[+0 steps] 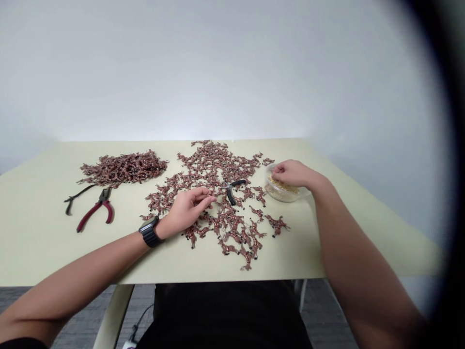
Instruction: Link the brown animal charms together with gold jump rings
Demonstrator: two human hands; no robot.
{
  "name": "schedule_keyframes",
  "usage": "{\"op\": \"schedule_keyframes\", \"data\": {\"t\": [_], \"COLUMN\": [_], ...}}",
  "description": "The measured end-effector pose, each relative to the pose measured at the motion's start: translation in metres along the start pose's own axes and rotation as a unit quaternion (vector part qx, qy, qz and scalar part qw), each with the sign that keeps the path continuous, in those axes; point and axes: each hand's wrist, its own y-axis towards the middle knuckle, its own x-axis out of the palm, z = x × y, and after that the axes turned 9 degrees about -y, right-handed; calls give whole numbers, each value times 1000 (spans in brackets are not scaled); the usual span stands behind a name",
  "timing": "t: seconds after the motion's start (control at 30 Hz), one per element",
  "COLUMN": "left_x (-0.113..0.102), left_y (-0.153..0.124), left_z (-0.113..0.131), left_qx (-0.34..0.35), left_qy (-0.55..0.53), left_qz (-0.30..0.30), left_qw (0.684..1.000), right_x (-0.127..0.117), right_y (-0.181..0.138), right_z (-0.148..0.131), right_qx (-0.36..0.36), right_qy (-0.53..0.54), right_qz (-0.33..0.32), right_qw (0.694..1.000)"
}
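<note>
My left hand (pixel 189 207), wearing a black watch (pixel 149 231), hovers over a spread of small brown reindeer-shaped charms (pixel 232 225). Its thumb and fingers are pinched together; what is between them is too small to make out. Just right of its fingertips lie black-handled pliers (pixel 231 191) among the charms. My right hand (pixel 290 172) reaches into a round clear plastic tub (pixel 281 196) of tiny gold-coloured pieces (pixel 285 186). Its fingers are closed together at the tub's far left side, and their tips are partly hidden.
A dense heap of similar brown charms (pixel 125 168) lies at the back left of the pale yellow table (pixel 290 252). Red-handled pliers (pixel 95 209) and a slim black tool (pixel 77 196) rest in front of it. A white wall (pixel 181 72) stands behind the table.
</note>
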Motion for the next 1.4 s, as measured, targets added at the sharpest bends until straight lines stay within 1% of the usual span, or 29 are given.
{"op": "schedule_keyframes", "data": {"t": [0.03,0.1,0.13,0.17,0.2,0.27,0.33,0.37,0.43,0.5,0.63,0.87,0.97,1.07,1.13,1.27,1.4], "left_x": [0,2,3,3,4,5,6,6,6,5,5,4,3,0,-1,-3,-2], "left_y": [0,0,0,0,0,1,1,0,0,0,0,1,2,3,4,5,5], "left_z": [0,-1,-1,-1,0,3,6,7,8,7,7,5,0,-4,-5,-6,-6], "left_qx": [-12,-51,-76,-102,-125,-156,-168,-169,-170,-170,-174,-179,-183,-192,-199,-212,-223], "left_qy": [-20,-87,-132,-181,-228,-302,-347,-362,-382,-393,-398,-425,-444,-465,-476,-488,-492], "left_qz": [1,-2,-7,-12,-15,-17,-13,-9,-2,7,5,-8,-6,10,23,31,18], "left_qw": [1000,995,988,978,966,940,922,917,908,904,901,887,877,864,857,846,842], "right_x": [-2,-7,-9,-10,-10,-6,4,10,22,33,44,46,46,50,54,59,58], "right_y": [-1,-7,-11,-17,-23,-38,-53,-59,-69,-73,-72,-72,-73,-73,-72,-70,-68], "right_z": [-2,-11,-19,-30,-43,-76,-110,-126,-149,-162,-165,-166,-166,-165,-163,-159,-158], "right_qx": [12,32,32,13,-24,-104,-167,-193,-230,-243,-253,-273,-315,-376,-401,-418,-427], "right_qy": [11,59,100,159,219,301,330,330,335,338,331,316,271,200,156,109,109], "right_qz": [33,128,173,190,175,106,43,32,68,104,147,216,256,318,343,341,337], "right_qw": [999,990,979,969,960,942,928,924,911,903,897,883,873,847,835,835,832]}}
